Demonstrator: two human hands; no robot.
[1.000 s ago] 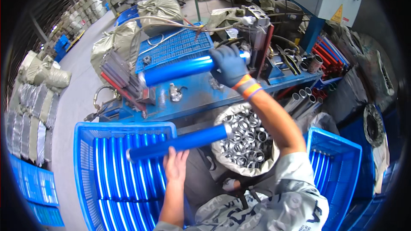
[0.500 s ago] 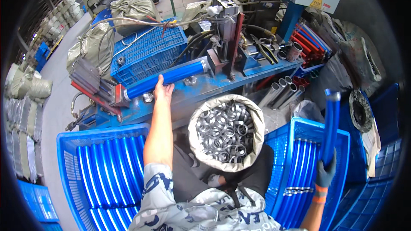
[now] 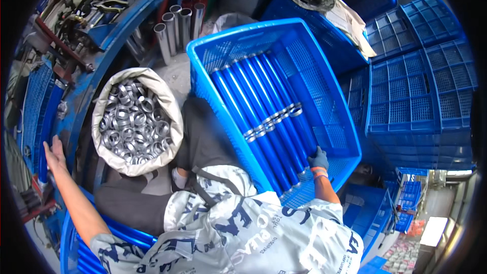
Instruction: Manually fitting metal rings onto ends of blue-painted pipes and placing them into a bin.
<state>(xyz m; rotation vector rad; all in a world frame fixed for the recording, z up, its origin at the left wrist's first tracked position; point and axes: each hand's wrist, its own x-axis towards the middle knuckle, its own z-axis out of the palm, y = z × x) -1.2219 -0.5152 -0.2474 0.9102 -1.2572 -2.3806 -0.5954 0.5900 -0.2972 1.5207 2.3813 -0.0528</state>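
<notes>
My bare left hand (image 3: 55,155) rests against a blue tube (image 3: 50,116) with a silver end ring, set along the bench at the far left. Its fingers are stretched out rather than wrapped round the tube. On the right, my dark-gloved right hand (image 3: 318,160) reaches into a blue crate (image 3: 243,29) and is closed about the near end of the rightmost tube (image 3: 306,131). Blue tubes (image 3: 248,89) with silver rings at their ends lie there side by side in two rows. The glove partly hides the tube end it holds.
A cloth sack (image 3: 175,134) of silver rings (image 3: 133,122) stands between my legs and the bench (image 3: 109,35). Several bare metal tubes (image 3: 172,30) stand beyond it. Stacked blue crates (image 3: 401,96) rise at the right. Another crate (image 3: 68,243) of tubes is at lower left.
My view has swung to the right. My right hand has lowered the raised blue tube into the right crate among the others. My left hand stays by the tube on the bench.
</notes>
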